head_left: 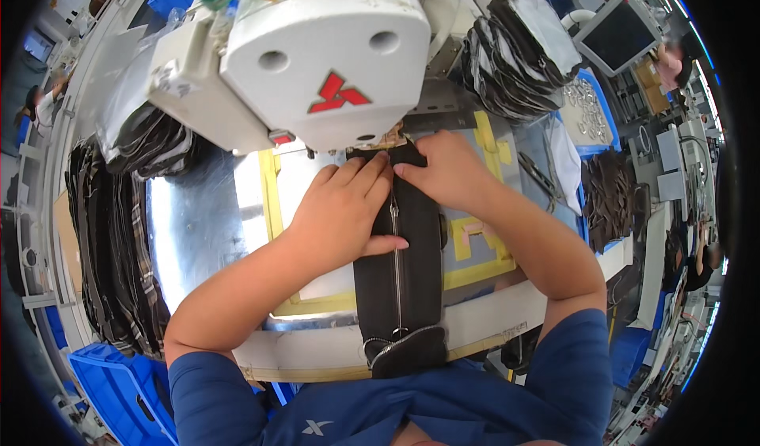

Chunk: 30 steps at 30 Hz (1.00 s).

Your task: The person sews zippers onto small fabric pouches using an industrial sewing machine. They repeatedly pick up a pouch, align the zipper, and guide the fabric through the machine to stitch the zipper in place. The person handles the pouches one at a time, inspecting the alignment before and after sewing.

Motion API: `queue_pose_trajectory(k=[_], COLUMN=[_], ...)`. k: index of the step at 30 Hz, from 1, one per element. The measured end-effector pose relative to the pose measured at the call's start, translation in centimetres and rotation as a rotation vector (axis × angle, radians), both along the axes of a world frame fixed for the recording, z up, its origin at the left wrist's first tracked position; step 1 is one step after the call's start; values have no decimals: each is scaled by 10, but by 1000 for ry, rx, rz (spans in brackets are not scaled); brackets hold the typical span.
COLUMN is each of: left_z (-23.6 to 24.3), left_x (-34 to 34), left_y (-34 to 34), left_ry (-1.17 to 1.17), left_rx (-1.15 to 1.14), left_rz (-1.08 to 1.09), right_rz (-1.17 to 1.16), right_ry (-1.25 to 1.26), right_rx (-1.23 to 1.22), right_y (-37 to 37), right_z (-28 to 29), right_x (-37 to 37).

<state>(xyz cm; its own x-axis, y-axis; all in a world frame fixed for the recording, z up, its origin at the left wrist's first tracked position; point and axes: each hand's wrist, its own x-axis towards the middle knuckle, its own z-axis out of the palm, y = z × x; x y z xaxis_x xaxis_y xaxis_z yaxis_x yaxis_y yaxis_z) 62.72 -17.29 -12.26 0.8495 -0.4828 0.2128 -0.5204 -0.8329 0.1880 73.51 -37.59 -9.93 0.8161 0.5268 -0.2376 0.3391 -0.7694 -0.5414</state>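
A long black fabric piece with a zipper [418,287] lies lengthwise on the work plate, its far end beneath the head of a white sewing machine [261,89]. The metal zipper runs down its middle, with a pull partway along. Its near end, a rounded flap edged with zipper teeth, hangs over the table's front edge. My left hand [339,208] lies flat on the piece, fingers stretched toward the machine and thumb spread across the zipper. Close to the needle area, my right hand [451,169] has curled fingers and thumb on the piece's right edge; some fingertips are hidden.
Yellow tape [324,303] borders the plate. Dark fabric stacks stand left [107,240] and back right [518,58]. Scissors [540,181] lie right of my right forearm, near a blue tray of metal parts [587,113] and brown strips [608,196]. A blue crate [119,390] sits lower left.
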Motion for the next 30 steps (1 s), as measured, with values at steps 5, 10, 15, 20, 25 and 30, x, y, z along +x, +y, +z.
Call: queue_pose_trajectory(k=[5, 10, 15, 20, 25, 30], left_z=[4, 7, 4, -1, -1, -2], left_x=[5, 6, 6, 4, 5, 4], left_y=[-2, -2, -3, -6, -4, -4], left_ry=[39, 67, 66, 64, 66, 60], left_rx=[2, 9, -37, -64, -71, -61], left_rz=[-20, -7, 8, 33, 25, 25], right_rz=[71, 427, 482, 462, 464, 479], right_ry=[-390, -501, -390, -312, -324, -309], right_rx=[173, 117, 104, 199, 205, 187], right_y=[-15, -22, -20, -22, -21, -20], right_z=[-7, -1, -6, -11, -12, -9], right_x=[-28, -48, -44, -39, -36, -34])
